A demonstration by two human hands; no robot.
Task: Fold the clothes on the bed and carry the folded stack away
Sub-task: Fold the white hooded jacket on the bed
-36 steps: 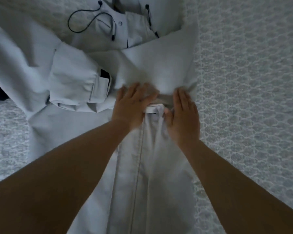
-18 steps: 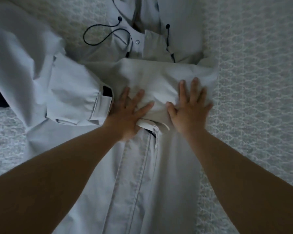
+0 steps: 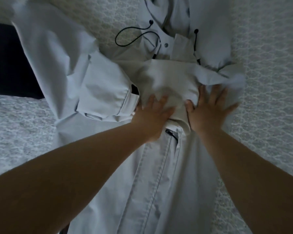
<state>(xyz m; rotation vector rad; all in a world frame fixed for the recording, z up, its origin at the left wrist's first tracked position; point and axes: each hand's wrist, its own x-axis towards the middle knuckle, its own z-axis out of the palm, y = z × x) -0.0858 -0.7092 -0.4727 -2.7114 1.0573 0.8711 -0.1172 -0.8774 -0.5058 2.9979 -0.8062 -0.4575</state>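
A pale grey hooded jacket lies spread lengthwise on the bed, zip running toward me, hood and black drawcord at the far end. Its right sleeve is folded across the chest. My left hand presses flat on that folded sleeve near its cuff, fingers spread. My right hand lies flat beside it on the sleeve's right part, fingers splayed. The left sleeve, with its cuff tab, lies bunched to the left.
A white textured bedspread covers the bed on both sides of the jacket. A dark gap shows at the left beyond the bed's edge.
Both hands slid forward and outward over the folded sleeve, flattening it, with the right hand spreading toward the jacket's right edge. The view shifted so the hood sits lower in frame.
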